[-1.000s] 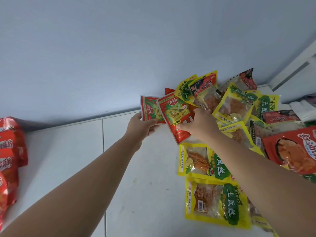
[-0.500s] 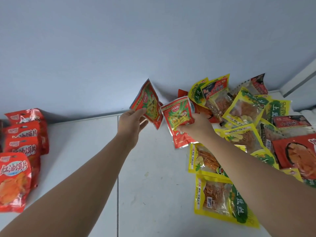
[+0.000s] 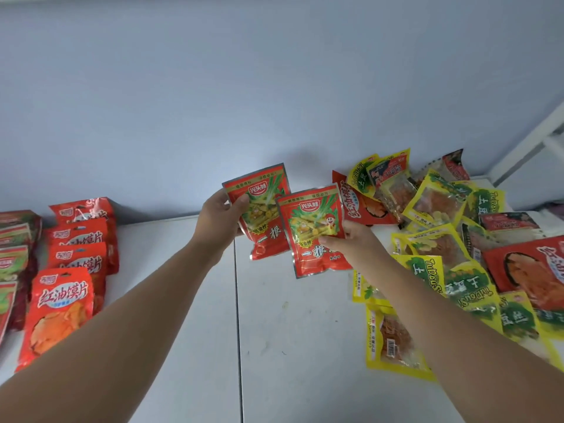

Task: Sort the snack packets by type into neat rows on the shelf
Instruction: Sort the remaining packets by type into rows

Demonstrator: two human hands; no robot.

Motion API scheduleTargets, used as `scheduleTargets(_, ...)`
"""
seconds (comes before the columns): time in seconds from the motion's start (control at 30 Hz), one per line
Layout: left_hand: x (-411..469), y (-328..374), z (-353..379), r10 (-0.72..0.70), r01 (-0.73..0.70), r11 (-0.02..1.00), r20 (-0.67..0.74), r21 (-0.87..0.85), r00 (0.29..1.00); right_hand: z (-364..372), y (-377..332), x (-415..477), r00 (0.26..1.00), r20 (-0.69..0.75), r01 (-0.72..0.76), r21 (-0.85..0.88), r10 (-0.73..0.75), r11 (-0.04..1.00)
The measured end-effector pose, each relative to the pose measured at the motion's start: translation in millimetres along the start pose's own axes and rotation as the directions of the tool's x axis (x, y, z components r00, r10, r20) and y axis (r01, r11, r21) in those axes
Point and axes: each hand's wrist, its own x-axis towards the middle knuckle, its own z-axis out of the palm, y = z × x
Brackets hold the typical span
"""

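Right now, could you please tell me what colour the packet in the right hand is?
Mainly red, with green-and-yellow artwork, seen in the head view: packet, right hand.

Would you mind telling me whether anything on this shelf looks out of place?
Yes: the packets at right lie in a jumbled, overlapping heap of mixed types, some tilted against the wall, unlike the tidy red row at left.

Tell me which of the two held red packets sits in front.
The packet in the right hand: its left edge overlaps the left hand's packet, hiding part of that one's print.
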Motion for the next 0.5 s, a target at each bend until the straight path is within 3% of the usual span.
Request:
scheduleTargets(0.23, -20, 19, -27, 0.084, -0.083, 0.996, 0.127, -0.018, 0.988, 31, 5, -49, 0.995, -0.077, -0.05, 0.103, 0.058, 0.993)
scheduleTargets(0.5, -64, 31, -52, 0.179, -0.169, 0.983, 0.192, -0.064, 0.965, 65, -1, -102, 0.998, -0.067, 0.025, 0.168, -0.014, 0.985)
